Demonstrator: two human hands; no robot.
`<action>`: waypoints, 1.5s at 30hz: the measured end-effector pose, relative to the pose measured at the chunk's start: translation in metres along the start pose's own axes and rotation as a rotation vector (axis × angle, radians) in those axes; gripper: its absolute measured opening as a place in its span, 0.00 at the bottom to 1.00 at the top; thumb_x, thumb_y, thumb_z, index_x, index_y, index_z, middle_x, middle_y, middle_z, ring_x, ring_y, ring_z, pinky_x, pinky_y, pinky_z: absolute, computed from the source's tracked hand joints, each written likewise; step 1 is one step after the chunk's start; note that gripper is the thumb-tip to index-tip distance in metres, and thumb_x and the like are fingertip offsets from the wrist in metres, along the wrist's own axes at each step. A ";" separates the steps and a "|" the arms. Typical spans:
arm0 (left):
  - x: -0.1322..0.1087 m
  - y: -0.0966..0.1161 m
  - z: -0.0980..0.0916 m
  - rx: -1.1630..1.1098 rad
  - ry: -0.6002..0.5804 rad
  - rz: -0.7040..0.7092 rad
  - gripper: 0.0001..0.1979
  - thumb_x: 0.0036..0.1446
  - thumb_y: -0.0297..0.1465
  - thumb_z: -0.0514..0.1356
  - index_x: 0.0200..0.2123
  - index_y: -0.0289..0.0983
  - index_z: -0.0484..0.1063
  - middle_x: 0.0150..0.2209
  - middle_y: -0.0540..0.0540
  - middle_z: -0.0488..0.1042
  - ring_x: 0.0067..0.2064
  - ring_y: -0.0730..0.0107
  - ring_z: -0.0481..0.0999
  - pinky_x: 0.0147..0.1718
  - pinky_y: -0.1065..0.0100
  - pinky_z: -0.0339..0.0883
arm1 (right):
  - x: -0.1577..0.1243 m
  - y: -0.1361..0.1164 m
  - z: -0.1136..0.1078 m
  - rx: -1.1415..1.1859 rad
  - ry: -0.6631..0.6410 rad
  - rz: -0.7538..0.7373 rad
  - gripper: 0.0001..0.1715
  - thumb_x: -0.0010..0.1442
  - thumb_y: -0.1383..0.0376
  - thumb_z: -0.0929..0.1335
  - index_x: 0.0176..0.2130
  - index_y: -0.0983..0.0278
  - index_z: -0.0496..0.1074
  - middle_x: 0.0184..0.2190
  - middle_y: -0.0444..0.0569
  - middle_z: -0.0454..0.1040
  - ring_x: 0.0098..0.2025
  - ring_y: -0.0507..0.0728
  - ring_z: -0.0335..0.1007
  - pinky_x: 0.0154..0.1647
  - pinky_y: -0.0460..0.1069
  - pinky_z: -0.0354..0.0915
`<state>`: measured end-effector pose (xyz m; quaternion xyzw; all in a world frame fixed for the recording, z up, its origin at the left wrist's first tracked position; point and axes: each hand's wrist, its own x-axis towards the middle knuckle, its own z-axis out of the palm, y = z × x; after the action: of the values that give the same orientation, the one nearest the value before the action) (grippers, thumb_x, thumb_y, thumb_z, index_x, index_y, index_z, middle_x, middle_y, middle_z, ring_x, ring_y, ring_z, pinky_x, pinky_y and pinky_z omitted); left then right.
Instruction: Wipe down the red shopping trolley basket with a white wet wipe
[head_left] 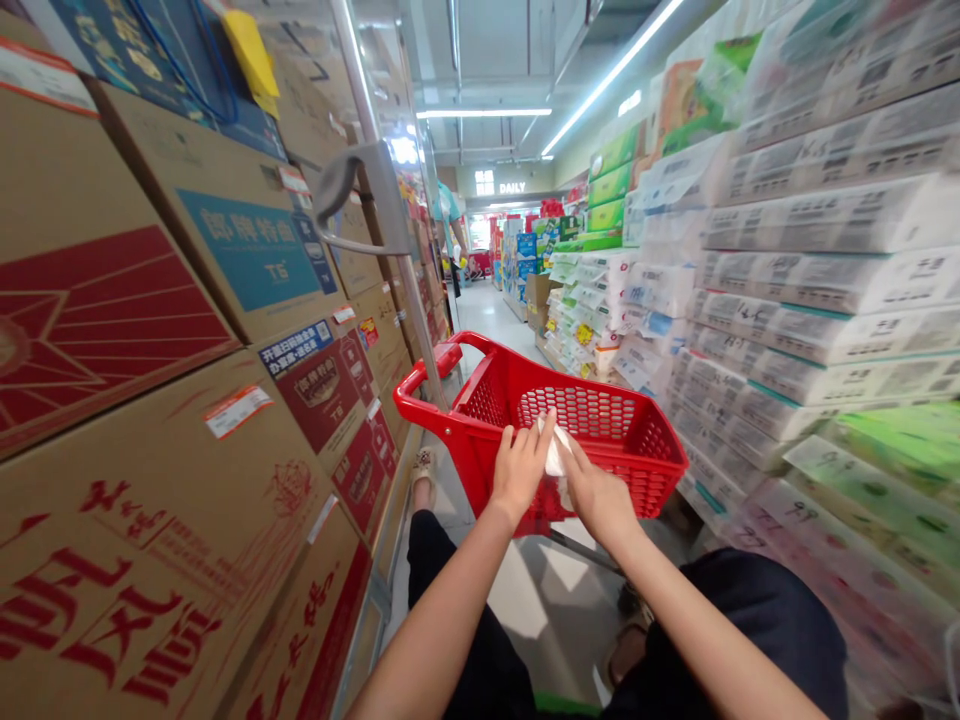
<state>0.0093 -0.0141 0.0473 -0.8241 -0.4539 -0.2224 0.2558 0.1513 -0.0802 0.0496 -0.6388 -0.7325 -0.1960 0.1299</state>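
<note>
Head view, store aisle, read left to right.

- Far left: cardboard boxes (150,420) stacked as a wall, printed faces toward the aisle. A metal pole (390,210) leans up along them and carries a grey bracket (352,180). Both hem in the left side of the walkway.
- Centre: red basket (480,440) on the floor, its looped handle on the left, close to the pole. Its mesh interior looks bare apart from the hands at the near rim. It stands just ahead of the person's knees, within arm's reach, probably because the person is low in the aisle.
- Left hand (521,468): fingers stretched and loose, laid on the near rim, with the fingertips touching the white cloth (556,455). It grips nothing firmly and seems to steady the cloth.
- White cloth: at the near rim of the basket, between the two hands.
- Right hand (600,495): fingers curled, pinching the cloth from the right and pressing it toward the rim.
- Right: wrapped paper packs (810,300) piled high, crowding the basket's right side.
- Far down the aisle: a person (448,215), well apart from the basket. The floor (491,310) between them is open.
</note>
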 end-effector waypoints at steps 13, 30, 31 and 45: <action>0.003 -0.018 0.014 -0.026 -0.029 0.108 0.25 0.72 0.37 0.52 0.69 0.40 0.60 0.72 0.44 0.56 0.63 0.59 0.69 0.64 0.55 0.60 | -0.064 0.101 0.014 -0.061 0.040 0.248 0.45 0.65 0.66 0.61 0.75 0.54 0.40 0.69 0.56 0.61 0.32 0.56 0.80 0.22 0.48 0.72; 0.005 -0.003 0.003 0.076 -0.027 0.019 0.32 0.72 0.31 0.51 0.74 0.38 0.43 0.70 0.41 0.61 0.62 0.60 0.70 0.64 0.56 0.61 | -0.022 0.030 0.001 -0.043 -0.038 0.004 0.45 0.64 0.71 0.58 0.75 0.59 0.41 0.74 0.57 0.47 0.34 0.54 0.79 0.25 0.48 0.74; 0.005 -0.003 0.003 0.059 -0.031 0.019 0.33 0.72 0.34 0.52 0.74 0.38 0.43 0.70 0.41 0.60 0.62 0.59 0.70 0.64 0.56 0.61 | -0.033 0.043 0.002 -0.030 -0.023 0.026 0.46 0.64 0.69 0.59 0.75 0.58 0.37 0.74 0.57 0.48 0.33 0.54 0.79 0.24 0.48 0.73; 0.001 -0.004 -0.005 -0.033 -0.032 0.014 0.41 0.69 0.39 0.58 0.75 0.39 0.39 0.64 0.40 0.69 0.59 0.57 0.72 0.63 0.56 0.60 | -0.058 0.118 0.031 -0.044 -0.110 0.327 0.42 0.67 0.63 0.58 0.75 0.55 0.42 0.73 0.56 0.52 0.34 0.58 0.80 0.30 0.53 0.75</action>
<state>0.0057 -0.0152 0.0525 -0.8349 -0.4483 -0.2150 0.2362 0.2787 -0.1044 0.0107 -0.7618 -0.6206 -0.1528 0.1056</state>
